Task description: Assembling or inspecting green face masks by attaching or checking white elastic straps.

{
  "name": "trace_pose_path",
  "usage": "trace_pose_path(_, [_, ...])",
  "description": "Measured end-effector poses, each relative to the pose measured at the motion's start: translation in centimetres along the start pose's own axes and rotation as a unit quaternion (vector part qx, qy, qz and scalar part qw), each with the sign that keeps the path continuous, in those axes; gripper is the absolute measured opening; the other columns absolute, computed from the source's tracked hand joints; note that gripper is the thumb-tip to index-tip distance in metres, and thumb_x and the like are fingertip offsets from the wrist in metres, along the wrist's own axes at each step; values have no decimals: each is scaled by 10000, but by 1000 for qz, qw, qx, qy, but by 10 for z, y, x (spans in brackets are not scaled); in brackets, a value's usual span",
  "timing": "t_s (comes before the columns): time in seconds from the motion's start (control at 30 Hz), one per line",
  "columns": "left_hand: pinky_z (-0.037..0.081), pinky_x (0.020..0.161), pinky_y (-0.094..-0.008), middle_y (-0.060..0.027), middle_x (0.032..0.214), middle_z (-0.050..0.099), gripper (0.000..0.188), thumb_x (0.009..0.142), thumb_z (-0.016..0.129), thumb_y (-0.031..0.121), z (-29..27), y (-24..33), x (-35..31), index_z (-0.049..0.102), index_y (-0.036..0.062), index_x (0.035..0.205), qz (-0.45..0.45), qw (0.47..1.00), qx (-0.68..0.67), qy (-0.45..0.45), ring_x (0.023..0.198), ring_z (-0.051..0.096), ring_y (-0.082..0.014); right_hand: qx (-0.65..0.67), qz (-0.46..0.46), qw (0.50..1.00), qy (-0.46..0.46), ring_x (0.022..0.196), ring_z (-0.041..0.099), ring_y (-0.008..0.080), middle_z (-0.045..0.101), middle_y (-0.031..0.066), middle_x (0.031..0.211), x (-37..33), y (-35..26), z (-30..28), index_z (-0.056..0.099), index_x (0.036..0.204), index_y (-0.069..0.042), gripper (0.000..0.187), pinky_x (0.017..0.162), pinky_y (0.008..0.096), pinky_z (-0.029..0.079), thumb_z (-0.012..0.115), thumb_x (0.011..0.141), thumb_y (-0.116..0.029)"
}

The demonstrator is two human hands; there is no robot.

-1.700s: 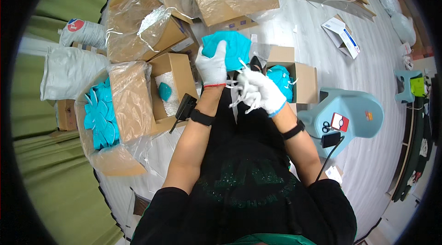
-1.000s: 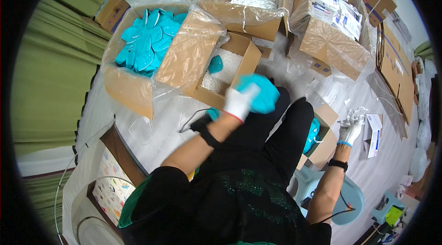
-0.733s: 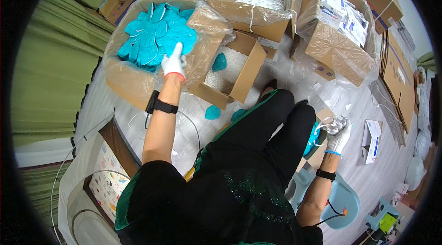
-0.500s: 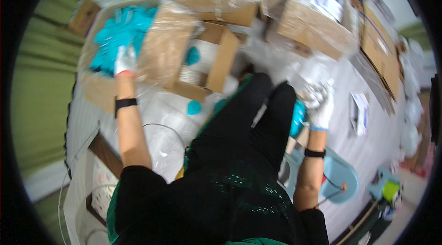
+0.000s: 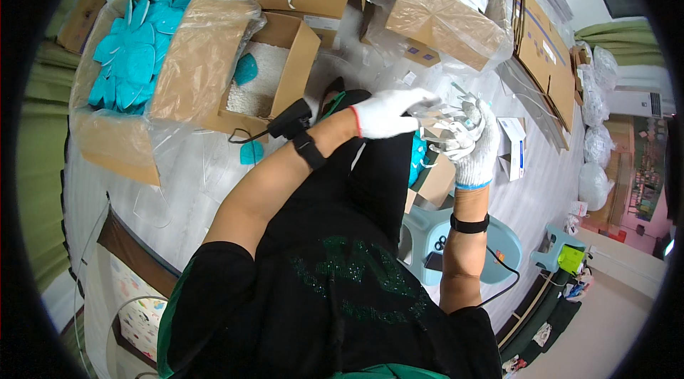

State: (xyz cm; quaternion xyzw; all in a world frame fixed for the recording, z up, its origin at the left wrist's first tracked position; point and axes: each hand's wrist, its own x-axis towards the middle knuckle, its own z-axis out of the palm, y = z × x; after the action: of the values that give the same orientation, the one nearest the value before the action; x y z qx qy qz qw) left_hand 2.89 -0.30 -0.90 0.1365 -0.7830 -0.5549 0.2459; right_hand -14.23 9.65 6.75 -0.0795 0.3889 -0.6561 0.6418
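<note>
My right hand (image 5: 482,154), in a white knit glove with a blue cuff, is closed around a tangled bunch of whitish strips (image 5: 456,133). What kind of strips they are is hard to make out. Coming across from the left, my left hand (image 5: 388,114) wears a white glove with a red cuff. Its fingers stretch toward the bunch with the thumb apart, and no held thing shows in it. Teal rounded pieces (image 5: 417,158) sit in an open cardboard box (image 5: 436,181) just below the hands, partly hidden by my leg.
A plastic-lined box (image 5: 114,138) of teal rounded pieces stands far left. Beside it, a smaller carton (image 5: 296,69) holds white material and one teal piece. Another teal piece (image 5: 251,152) lies on the floor. A pale blue stool (image 5: 502,243) carries scissors (image 5: 441,243).
My left hand has left the box of teal pieces and swung right, beside my right hand. The right hand keeps hold of the whitish bunch. The view has shifted.
</note>
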Motion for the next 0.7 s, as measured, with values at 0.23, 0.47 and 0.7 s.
trace_pose_path(0.23, [540, 649, -292, -82, 912, 606, 204, 971, 460, 168, 48, -3, 11, 545, 14, 1075, -220, 878, -424, -26, 865, 651, -206, 109, 7, 989, -99, 531, 543, 172, 576, 89, 716, 2, -2, -25, 542, 851, -86, 228, 347, 240, 399, 479, 944, -284])
trace_pose_path(0.47, [384, 433, -198, -19, 734, 570, 275, 985, 458, 302, 55, 0, 0, 562, 48, 1007, -270, 805, -525, -59, 574, 570, -103, 162, 16, 985, -56, 390, 380, 63, 512, 44, 631, 7, 0, -52, 495, 759, -124, 231, 336, 183, 324, 509, 934, -275])
trace_pose_path(0.7, [249, 454, -196, 59, 638, 354, 286, 1004, 424, 271, 33, 12, -14, 556, 35, 912, -199, 845, -437, -235, 506, 304, -31, 162, -1, 987, -23, 401, 389, 88, 495, 71, 602, 5, 2, -70, 520, 779, -109, 246, 338, 212, 334, 519, 933, -300])
